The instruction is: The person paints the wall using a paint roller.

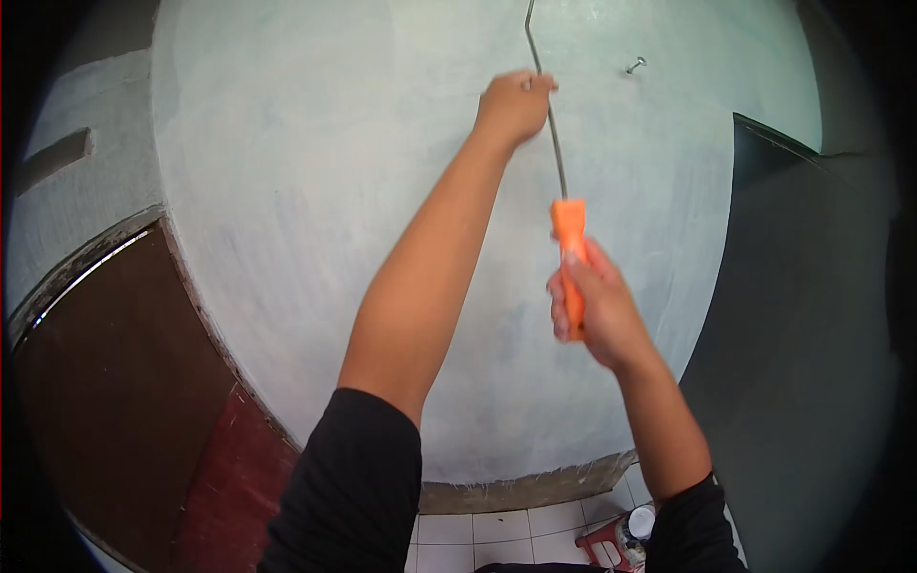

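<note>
My right hand [602,301] is wrapped round the orange handle of a paint roller [570,224]. From the handle a thin metal rod runs upward and bends near the top edge; the roller's head end lies outside the view. Higher up, my left hand [516,107] is closed at the rod, its fingers curled over it. Behind both hands stands a wall [306,191] with uneven pale whitish-blue paint. To the right of the rod, a metal screw or bolt [636,66] sticks out of the wall.
A brown door [115,353] with a red lower part [239,477] is at the left. On the right is a dark grey panel or doorway [802,363]. White floor tiles [501,530] lie below, with a red stool [600,546] bearing a white-lidded jar [641,521].
</note>
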The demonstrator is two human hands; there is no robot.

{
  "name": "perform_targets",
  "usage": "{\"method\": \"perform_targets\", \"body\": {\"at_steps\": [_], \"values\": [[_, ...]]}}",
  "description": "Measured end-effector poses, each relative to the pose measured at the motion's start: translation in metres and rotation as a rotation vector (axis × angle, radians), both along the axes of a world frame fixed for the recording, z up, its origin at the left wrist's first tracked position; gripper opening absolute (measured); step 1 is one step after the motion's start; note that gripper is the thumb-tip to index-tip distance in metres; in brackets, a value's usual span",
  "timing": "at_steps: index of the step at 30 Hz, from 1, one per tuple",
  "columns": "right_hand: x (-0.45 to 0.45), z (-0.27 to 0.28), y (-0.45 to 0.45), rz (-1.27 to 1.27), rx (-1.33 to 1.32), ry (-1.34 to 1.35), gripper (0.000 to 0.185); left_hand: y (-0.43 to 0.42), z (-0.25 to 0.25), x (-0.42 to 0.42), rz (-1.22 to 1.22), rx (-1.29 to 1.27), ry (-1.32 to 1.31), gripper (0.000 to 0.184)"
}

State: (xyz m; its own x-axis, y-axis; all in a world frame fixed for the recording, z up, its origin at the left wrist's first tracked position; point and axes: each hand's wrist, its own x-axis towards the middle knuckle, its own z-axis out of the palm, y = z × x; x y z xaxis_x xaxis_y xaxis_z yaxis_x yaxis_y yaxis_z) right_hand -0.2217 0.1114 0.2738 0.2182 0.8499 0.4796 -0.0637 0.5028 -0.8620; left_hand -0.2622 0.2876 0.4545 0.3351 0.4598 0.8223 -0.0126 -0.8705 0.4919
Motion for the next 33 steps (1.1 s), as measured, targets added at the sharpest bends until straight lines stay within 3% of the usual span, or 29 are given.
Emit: {"method": "perform_targets", "body": {"at_steps": [3, 4, 5, 6, 11, 14, 17, 20, 26, 28, 33], "values": [[0.011, -0.087, 0.002, -0.042, -0.072, 0.008, 0.027, 0.012, -0.090, 0.001, 0.005, 0.151, 0.040, 0.031], [0.019, -0.135, 0.006, -0.031, -0.125, -0.025, 0.044, 0.009, -0.130, -0.001, -0.010, 0.070, 0.061, 0.031], [0.012, -0.171, 0.000, -0.045, -0.136, 0.030, 0.024, 0.003, -0.173, -0.004, 0.010, -0.008, 0.093, 0.032], [0.009, -0.216, -0.002, -0.073, -0.164, 0.033, 0.023, -0.001, -0.220, -0.006, 0.024, -0.026, 0.112, 0.033], [-0.007, -0.428, -0.051, -0.001, -0.327, 0.088, 0.042, -0.056, -0.434, -0.028, -0.017, -0.230, 0.196, 0.025], [-0.018, -0.491, -0.077, -0.003, -0.468, 0.197, 0.045, -0.087, -0.490, -0.034, 0.006, -0.355, 0.210, 0.024], [-0.017, -0.478, -0.080, 0.029, -0.494, 0.226, 0.047, -0.086, -0.490, -0.030, 0.039, -0.384, 0.178, 0.023], [-0.014, -0.435, -0.065, 0.059, -0.413, 0.207, 0.042, -0.071, -0.448, -0.026, 0.038, -0.259, 0.124, 0.021], [-0.010, -0.272, -0.048, 0.182, -0.302, 0.250, 0.029, -0.057, -0.301, -0.016, 0.135, -0.052, -0.015, 0.018], [-0.003, -0.225, -0.050, 0.229, -0.244, 0.257, 0.031, -0.053, -0.252, -0.012, 0.029, -0.086, -0.068, 0.020], [0.008, -0.179, -0.057, 0.314, -0.062, 0.254, 0.031, -0.068, -0.175, -0.013, -0.028, -0.148, -0.007, 0.025]]}}
